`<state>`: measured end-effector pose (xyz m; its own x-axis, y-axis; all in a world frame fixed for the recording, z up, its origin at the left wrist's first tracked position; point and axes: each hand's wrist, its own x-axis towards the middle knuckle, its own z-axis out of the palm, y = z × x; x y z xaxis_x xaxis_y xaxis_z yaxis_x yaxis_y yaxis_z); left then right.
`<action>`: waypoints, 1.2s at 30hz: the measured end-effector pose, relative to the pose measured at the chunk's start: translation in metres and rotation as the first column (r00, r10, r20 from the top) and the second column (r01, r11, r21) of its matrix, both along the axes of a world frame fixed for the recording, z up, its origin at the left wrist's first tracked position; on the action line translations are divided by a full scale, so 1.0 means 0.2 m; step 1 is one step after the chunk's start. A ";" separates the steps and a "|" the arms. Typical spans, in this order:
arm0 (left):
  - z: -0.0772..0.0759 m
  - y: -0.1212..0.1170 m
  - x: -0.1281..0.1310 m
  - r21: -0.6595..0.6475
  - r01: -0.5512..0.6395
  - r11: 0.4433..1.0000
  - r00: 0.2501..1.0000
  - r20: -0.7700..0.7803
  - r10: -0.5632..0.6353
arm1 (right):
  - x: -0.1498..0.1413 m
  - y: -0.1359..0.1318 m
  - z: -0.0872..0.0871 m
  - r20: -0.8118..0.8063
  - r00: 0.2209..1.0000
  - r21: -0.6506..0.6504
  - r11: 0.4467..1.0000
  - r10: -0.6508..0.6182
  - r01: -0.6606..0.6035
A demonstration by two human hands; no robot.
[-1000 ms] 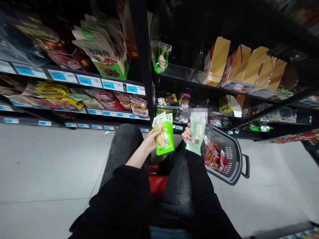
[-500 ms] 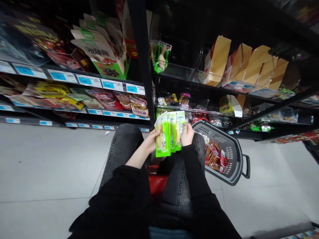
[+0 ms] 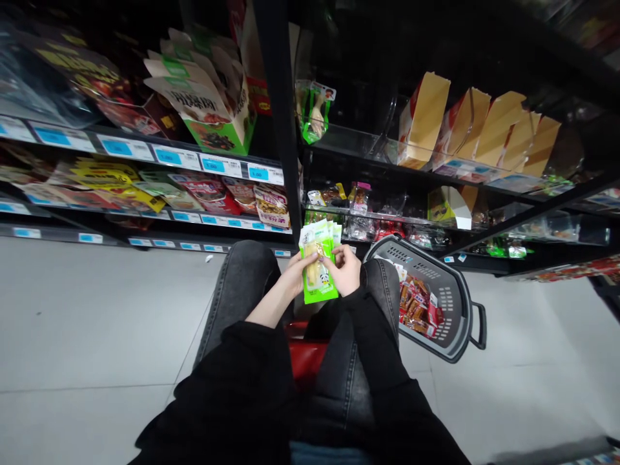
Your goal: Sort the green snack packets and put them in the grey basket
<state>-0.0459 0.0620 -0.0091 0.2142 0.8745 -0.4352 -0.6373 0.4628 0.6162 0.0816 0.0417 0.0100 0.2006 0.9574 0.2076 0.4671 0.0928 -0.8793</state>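
Between my knees I hold a small stack of green-and-white snack packets (image 3: 320,284) with a panda print and a clear window showing pale yellow food. My left hand (image 3: 293,274) grips the stack from its left edge, thumb lying across the front. My right hand (image 3: 345,268) is closed on the right edge, thumb pressed on the front packet and fingers curled. The rear packets show only as edges at the upper right of the stack; their lower parts are hidden.
A grey shopping basket (image 3: 448,284) with red-wrapped snacks (image 3: 419,303) stands on the floor by my right knee. Ahead are dark shelves with opened cardboard boxes (image 3: 423,119), bagged snacks (image 3: 206,190) and a hanging green packet (image 3: 316,113). A black upright (image 3: 278,116) divides the shelves.
The packets were fanned out side by side and are now gathered into an overlapping stack. My right hand has moved left, its thumb now on the front packet.
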 end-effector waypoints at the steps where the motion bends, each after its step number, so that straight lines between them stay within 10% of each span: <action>1: 0.00 0.00 0.00 0.010 0.006 1.000 1.000 -0.015 -0.006 | 0.00 0.00 0.00 0.018 0.999 -0.033 0.999 0.029 -0.028; 10: -0.01 0.00 0.01 -0.025 -0.006 1.000 0.999 -0.052 0.004 | 0.05 0.05 -0.07 0.098 0.992 -0.111 0.992 0.074 -0.063; 21: -0.05 0.02 0.00 0.003 -0.071 0.997 0.996 -0.056 0.071 | 0.13 0.10 -0.18 -0.287 0.949 -0.118 0.988 -0.132 0.102; 24: -0.06 0.02 -0.01 0.014 -0.077 0.997 0.996 -0.050 0.077 | 0.21 0.13 -0.20 -0.551 0.827 -0.146 0.989 -0.115 0.040; 31: -0.06 0.04 -0.03 -0.026 -0.082 0.996 0.996 -0.047 0.081 | 0.37 0.12 -0.16 -0.963 0.195 0.127 0.955 0.183 -0.269; 36: -0.07 0.04 -0.02 -0.044 -0.078 0.996 0.996 -0.057 0.075 | 0.36 0.10 -0.16 -0.940 0.140 0.276 0.934 0.311 -0.228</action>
